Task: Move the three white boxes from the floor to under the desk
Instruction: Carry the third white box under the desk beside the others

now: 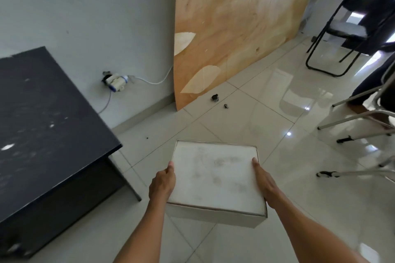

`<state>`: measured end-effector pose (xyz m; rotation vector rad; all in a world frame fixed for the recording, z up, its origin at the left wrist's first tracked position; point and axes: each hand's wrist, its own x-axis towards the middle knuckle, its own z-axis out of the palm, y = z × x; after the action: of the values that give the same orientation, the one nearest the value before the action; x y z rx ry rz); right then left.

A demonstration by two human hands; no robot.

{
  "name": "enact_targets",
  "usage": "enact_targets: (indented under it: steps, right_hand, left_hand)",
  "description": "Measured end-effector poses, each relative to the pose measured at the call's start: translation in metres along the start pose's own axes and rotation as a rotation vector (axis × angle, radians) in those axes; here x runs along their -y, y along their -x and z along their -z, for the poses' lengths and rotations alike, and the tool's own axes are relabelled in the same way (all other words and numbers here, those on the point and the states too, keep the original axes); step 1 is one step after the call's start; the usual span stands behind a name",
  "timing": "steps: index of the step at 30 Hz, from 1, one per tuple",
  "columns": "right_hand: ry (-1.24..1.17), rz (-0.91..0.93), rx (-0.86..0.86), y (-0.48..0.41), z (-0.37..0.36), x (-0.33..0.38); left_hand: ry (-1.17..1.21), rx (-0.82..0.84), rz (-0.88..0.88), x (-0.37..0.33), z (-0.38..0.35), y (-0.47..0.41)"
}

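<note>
A flat white box (215, 179) with a smudged lid hangs above the tiled floor in front of me. My left hand (162, 183) grips its left edge with the thumb on top. My right hand (265, 183) grips its right edge the same way. The black desk (42, 126) stands to my left, its near corner a short way left of the box. Most of the space beneath the desk is hidden by its dark side panel. No other white box is in view.
A plywood sheet (235, 28) leans on the wall ahead. A wall socket with plugs and a white cable (116, 82) sits behind the desk. Small dark bits (214, 98) lie on the floor. A black folding chair (350, 34) and grey metal chair legs (363, 119) stand at the right.
</note>
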<state>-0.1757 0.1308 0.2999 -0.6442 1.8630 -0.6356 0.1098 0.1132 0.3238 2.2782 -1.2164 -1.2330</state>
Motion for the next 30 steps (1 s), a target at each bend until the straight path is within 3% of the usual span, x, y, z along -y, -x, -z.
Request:
enact_targets:
  steps: [11,23,27,30]
  right_hand:
    - [0.185,-0.004,0.087,0.159,-0.104,-0.114]
    - [0.345,0.089,0.233,0.378,-0.374,-0.195]
    - [0.399,0.091,0.338,0.408,-0.463,-0.216]
    - [0.382,0.118,0.384,0.401,-0.526,-0.241]
  left_hand:
    - [0.067,-0.002,0.169,0.202,0.085,0.142]
    - [0.091,-0.144,0.378,0.516,0.256,0.207]
    - [0.152,-0.215,0.487,0.604,0.295,0.207]
    - [0.131,-0.238,0.474,0.659,0.316,0.181]
